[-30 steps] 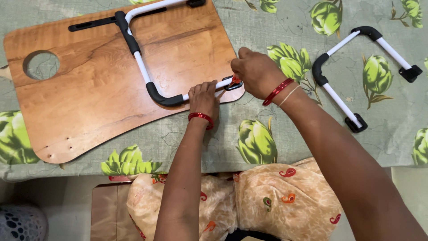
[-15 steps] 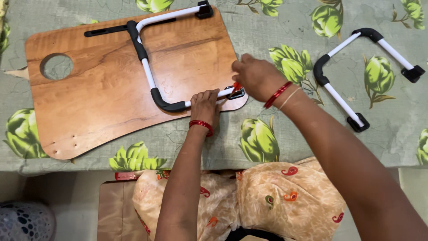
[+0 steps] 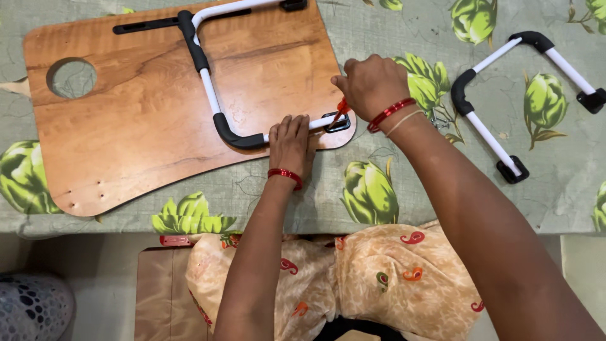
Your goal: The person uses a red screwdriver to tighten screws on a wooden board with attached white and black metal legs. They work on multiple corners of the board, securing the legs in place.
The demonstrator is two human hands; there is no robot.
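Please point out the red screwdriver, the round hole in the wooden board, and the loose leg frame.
red screwdriver [image 3: 341,108], head view, on its red shaft.
round hole [image 3: 71,77], head view, at its middle.
loose leg frame [image 3: 489,135], head view, on its white tube.

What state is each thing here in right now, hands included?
Wooden board: lying flat on the leaf-patterned cloth.
Leg on the board: lying flat on it, one end in a black bracket.
Second leg: loose on the cloth, apart from the board.
Left hand: pressing the leg's tube down.
Right hand: gripping a red-handled tool at the bracket.

red bangles, orange paisley garment
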